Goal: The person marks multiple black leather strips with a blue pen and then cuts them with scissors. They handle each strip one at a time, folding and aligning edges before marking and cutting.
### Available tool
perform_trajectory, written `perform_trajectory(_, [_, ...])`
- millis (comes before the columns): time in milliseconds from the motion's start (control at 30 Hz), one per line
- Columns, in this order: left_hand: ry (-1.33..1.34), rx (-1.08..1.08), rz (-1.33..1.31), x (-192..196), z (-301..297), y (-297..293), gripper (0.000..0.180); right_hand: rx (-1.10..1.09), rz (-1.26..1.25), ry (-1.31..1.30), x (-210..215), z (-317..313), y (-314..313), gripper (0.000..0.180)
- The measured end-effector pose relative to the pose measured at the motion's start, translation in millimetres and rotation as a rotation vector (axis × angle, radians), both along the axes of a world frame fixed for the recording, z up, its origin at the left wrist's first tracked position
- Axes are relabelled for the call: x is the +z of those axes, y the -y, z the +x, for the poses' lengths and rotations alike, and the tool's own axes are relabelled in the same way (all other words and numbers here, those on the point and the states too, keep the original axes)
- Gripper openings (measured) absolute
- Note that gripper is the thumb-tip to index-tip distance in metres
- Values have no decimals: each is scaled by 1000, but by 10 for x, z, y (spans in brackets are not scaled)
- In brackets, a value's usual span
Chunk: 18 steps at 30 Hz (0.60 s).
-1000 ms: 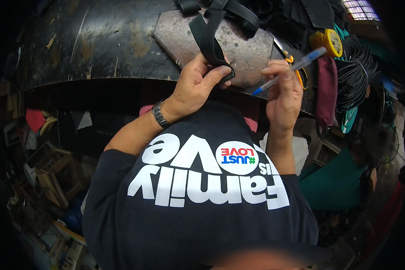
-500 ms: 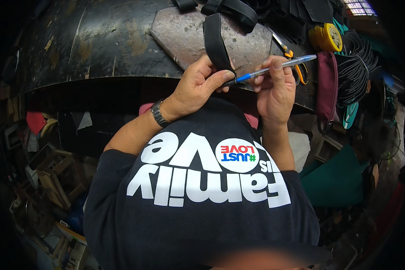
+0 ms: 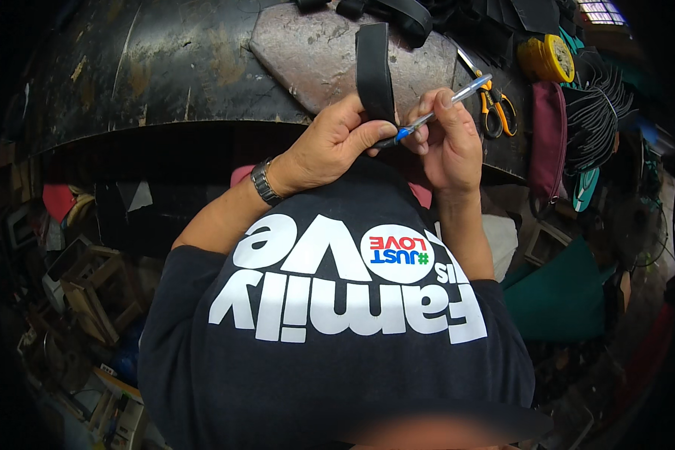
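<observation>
Hands met at the near edge of the dark, scuffed tabletop (image 3: 165,67), just above the person's chest. Left hand (image 3: 330,146) had its grip shut on the lower end of a black strap (image 3: 375,71), thumb pressed across the strap's bottom edge and fingers curled behind it. The strap ran upright from that hand, lying over a worn grey slab (image 3: 322,52) on the tabletop. A dark metal wristwatch (image 3: 263,181) sat on the left wrist.

Right hand (image 3: 450,142) had its grip shut around a pen (image 3: 435,114) with a clear barrel and blue tip end. The pen was tilted, upper end pointing up and to the right, blue end down at the left and touching or just beside the strap's lower edge by the left thumb; actual contact could not be told.

Right of the hands, orange-handled scissors (image 3: 495,105) lay on the tabletop, close to the pen's upper end but apart from it. Farther right sat a yellow tape measure (image 3: 547,58), a maroon pouch (image 3: 549,139) and a coil of black cord (image 3: 600,120). More black straps (image 3: 397,11) lay at the far edge beyond the slab. Below, the person's dark printed shirt (image 3: 337,330) filled the lower view.
</observation>
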<state>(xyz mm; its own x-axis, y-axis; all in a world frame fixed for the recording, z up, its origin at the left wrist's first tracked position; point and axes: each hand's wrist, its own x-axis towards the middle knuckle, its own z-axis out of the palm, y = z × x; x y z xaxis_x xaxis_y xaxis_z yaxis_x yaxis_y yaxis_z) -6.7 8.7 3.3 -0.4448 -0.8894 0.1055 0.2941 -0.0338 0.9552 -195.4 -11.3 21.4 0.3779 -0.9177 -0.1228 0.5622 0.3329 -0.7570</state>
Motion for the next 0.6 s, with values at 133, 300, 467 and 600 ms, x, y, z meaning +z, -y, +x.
perform_trajectory(133, [3, -64, 16, 16, 11, 15, 23, 54, 52, 66, -61, -34, 37, 25])
perform_trajectory(300, [63, 42, 81, 5, 57, 54, 21, 66, 9, 333, 37, -105, 95, 24])
perform_trajectory(467, [-9, -5, 124, -13, 40, 58, 22, -194, -166, -223, 117, -55, -16, 21])
perform_trajectory(600, [-22, -13, 132, -16, 10, 48, 23, -241, -240, -263, 119, 44, -83, 19])
